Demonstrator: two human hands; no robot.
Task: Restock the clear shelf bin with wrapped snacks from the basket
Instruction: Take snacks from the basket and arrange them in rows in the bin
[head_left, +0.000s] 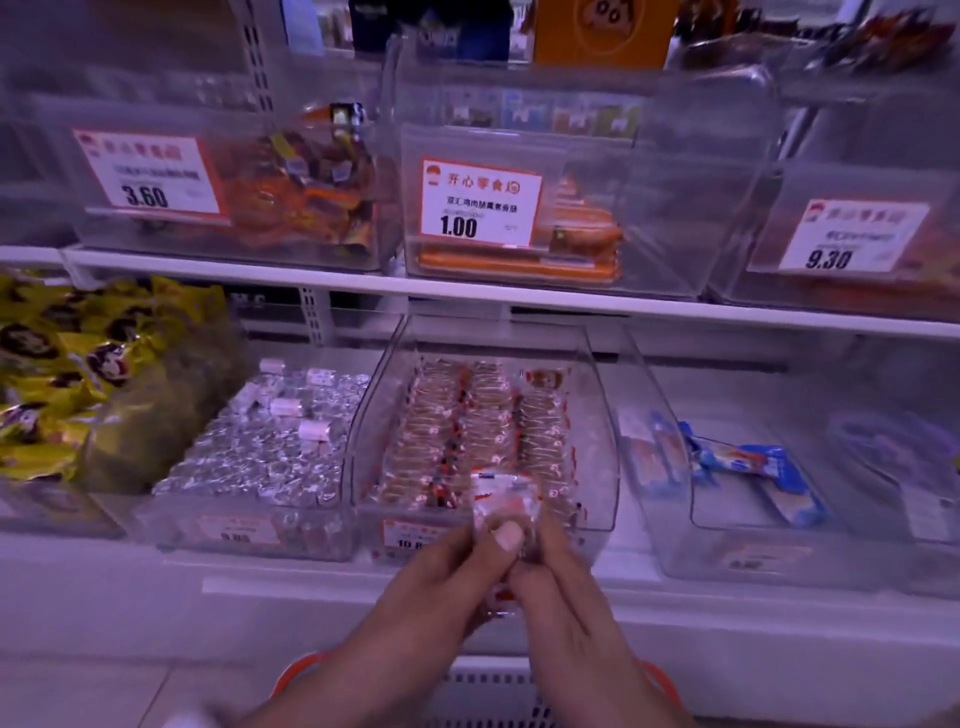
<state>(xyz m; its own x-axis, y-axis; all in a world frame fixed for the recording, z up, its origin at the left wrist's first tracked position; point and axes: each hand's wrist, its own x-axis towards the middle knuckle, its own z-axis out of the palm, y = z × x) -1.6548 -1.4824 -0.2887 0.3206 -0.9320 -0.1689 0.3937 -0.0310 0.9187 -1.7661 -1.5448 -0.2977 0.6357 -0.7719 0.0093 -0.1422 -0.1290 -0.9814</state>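
While both hands met low in the middle of the frame, the left hand (441, 582) and right hand (566, 597) were pinched together on one wrapped snack (504, 506), held right at the front lip of the clear shelf bin (605, 441) in the lower centre. That bin was already packed with neat rows of the same brownish snacks in red-and-white wrappers. Its front tag was mostly hidden by the hands, I could only make out "10.8".

Readable stuff up top: the middle price tag (480, 203) said 1.00 under a red header of Chinese characters, the upper-left tag (148, 174) said 3.60, and the one at the right (852, 236) said 9.30. The rest of the print was too blurry.

Setting was white shop shelving with clear bins side by side: yellow packets (67, 364) at left, silver foil pieces (260, 447) next, blue wrappers (748, 467) at right. The basket (493, 691), orange-rimmed, peeked in at the bottom edge, above pale floor.
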